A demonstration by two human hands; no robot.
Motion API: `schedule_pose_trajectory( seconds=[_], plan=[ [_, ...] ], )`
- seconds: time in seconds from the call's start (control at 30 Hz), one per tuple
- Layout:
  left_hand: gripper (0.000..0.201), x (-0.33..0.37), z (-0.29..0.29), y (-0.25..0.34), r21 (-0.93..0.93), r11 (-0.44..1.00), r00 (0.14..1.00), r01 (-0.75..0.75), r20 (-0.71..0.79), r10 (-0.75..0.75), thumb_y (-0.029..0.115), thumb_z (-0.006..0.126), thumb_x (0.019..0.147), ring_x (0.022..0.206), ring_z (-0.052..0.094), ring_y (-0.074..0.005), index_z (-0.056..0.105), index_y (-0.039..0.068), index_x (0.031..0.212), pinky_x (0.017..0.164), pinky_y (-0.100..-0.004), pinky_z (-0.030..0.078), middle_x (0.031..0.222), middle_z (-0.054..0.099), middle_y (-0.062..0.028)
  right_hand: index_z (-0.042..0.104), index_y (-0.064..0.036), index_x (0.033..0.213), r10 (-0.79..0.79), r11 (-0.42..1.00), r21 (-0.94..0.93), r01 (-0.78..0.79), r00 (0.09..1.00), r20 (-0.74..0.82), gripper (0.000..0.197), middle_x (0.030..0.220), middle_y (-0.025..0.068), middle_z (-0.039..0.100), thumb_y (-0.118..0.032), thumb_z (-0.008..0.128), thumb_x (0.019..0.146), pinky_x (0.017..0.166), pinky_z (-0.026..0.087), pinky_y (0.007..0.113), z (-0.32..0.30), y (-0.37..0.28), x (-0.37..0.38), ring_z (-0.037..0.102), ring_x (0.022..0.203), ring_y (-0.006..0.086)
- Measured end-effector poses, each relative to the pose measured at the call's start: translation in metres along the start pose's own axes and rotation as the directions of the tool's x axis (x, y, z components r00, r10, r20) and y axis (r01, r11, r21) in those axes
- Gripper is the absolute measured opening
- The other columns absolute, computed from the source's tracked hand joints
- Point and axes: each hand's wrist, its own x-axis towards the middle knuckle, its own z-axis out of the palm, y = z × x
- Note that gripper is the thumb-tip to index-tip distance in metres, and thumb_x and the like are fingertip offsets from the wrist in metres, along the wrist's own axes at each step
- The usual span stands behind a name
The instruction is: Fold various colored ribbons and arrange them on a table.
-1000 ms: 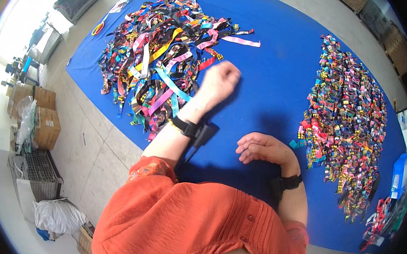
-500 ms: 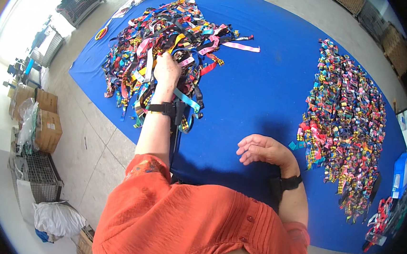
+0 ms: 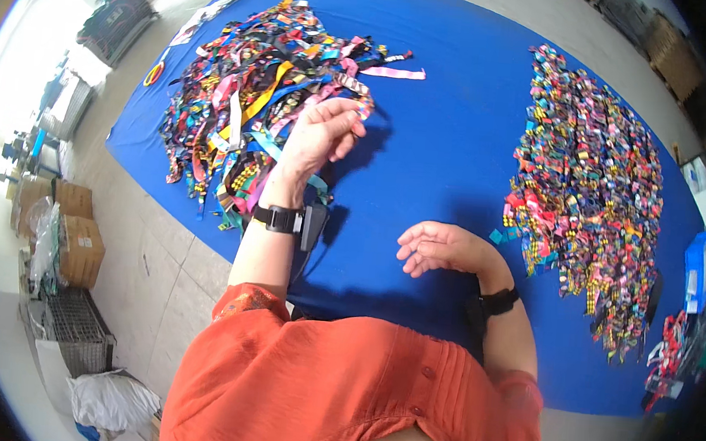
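On the left of the blue-covered table (image 3: 424,160) lies a tangled heap of colourful ribbon straps (image 3: 239,87), in black, yellow, pink, blue and patterned pieces. My left hand (image 3: 324,133) is raised over the heap's right edge, thumb and fingertips pinched on a light pinkish patterned ribbon strap (image 3: 357,86). Part of that strap is hidden by the fingers. Lower and to the right, my right hand (image 3: 443,249) hovers above the blue cloth near my body, fingers loosely apart with nothing in them. Each wrist wears a black band.
Dense rows of small, multicoloured strap pieces (image 3: 580,180) cover the table's right side. Orange-handled scissors (image 3: 155,74) lie at the far left edge. A blue bin (image 3: 697,272) stands at the right edge. Cardboard boxes (image 3: 80,236) and a wire crate (image 3: 79,332) stand on the left floor.
My left hand has come out of the heap, moving right and up off the straps, with a patterned strap now at its fingertips. My right hand stays nearly in place.
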Motion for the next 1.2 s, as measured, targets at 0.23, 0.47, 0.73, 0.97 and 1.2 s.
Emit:
schedule_pose_trajectory(
  seconds=[0.23, 0.47, 0.73, 0.97, 1.2],
  plan=[
    [0.026, -0.016, 0.063, -0.017, 0.01, 0.993, 0.949, 0.118, 0.294, -0.116, 0.011, 0.057, 0.102, 0.049, 0.049, -0.0046, 0.064, -0.002, 0.123, 0.041, -0.0187, 0.034, 0.083, 0.067, -0.0054, 0.052, -0.001, 0.133, -0.074, 0.997, 0.005, 0.074, 0.997, -0.031, 0.036, 0.117, 0.0137, 0.064, -0.021, 0.058, 0.103, 0.088, 0.057, 0.035, 0.002, -0.002, 0.0, 0.068, 0.102, 0.0221],
    [0.023, -0.029, 0.078, -0.013, 0.483, 0.873, 0.918, 0.066, 0.315, -0.243, 0.022, 0.065, 0.099, 0.053, 0.046, -0.0023, 0.071, 0.005, 0.114, 0.045, -0.0194, 0.032, 0.075, 0.06, 0.003, 0.06, -0.0033, 0.115, -0.323, 0.928, -0.269, 0.258, 0.917, -0.233, 0.021, 0.107, 0.0088, 0.068, -0.02, 0.06, 0.103, 0.081, 0.054, 0.028, 0.001, -0.006, -0.007, 0.067, 0.093, 0.0148],
    [0.012, -0.051, 0.084, -0.004, 0.519, 0.855, 0.882, 0.001, 0.403, -0.246, 0.013, 0.069, 0.096, 0.054, 0.045, -0.0017, 0.072, 0.003, 0.101, 0.046, -0.0192, 0.032, 0.072, 0.06, 0.0034, 0.059, -0.0036, 0.127, -0.748, 0.618, -0.533, 0.578, 0.64, -0.173, 0.04, 0.112, 0.0079, 0.069, -0.017, 0.072, 0.092, 0.096, 0.049, 0.037, 0.017, -0.011, 0.002, 0.064, 0.106, 0.0182],
    [0.011, -0.056, 0.086, -0.004, 0.493, 0.87, 0.875, -0.011, 0.425, -0.23, 0.013, 0.069, 0.097, 0.057, 0.046, -0.0015, 0.072, 0.004, 0.102, 0.047, -0.0183, 0.032, 0.075, 0.062, 0.0028, 0.066, -0.004, 0.105, -0.618, 0.675, -0.668, 0.312, 0.734, -0.282, 0.03, 0.077, 0.0057, 0.071, -0.031, 0.069, 0.092, 0.065, 0.051, 0.036, 0.029, -0.019, -0.016, 0.067, 0.072, 0.0165],
    [0.015, -0.061, 0.079, -0.001, 0.571, 0.821, 0.873, 0.002, 0.4, -0.28, 0.017, 0.071, 0.096, 0.053, 0.046, -0.0011, 0.071, 0.003, 0.102, 0.045, -0.0187, 0.032, 0.074, 0.063, 0.0034, 0.067, -0.0032, 0.095, -0.515, 0.787, -0.56, 0.259, 0.776, -0.365, 0.026, 0.066, 0.0054, 0.065, -0.029, 0.068, 0.094, 0.052, 0.05, 0.032, 0.032, -0.018, -0.025, 0.064, 0.055, 0.015]
  ],
)
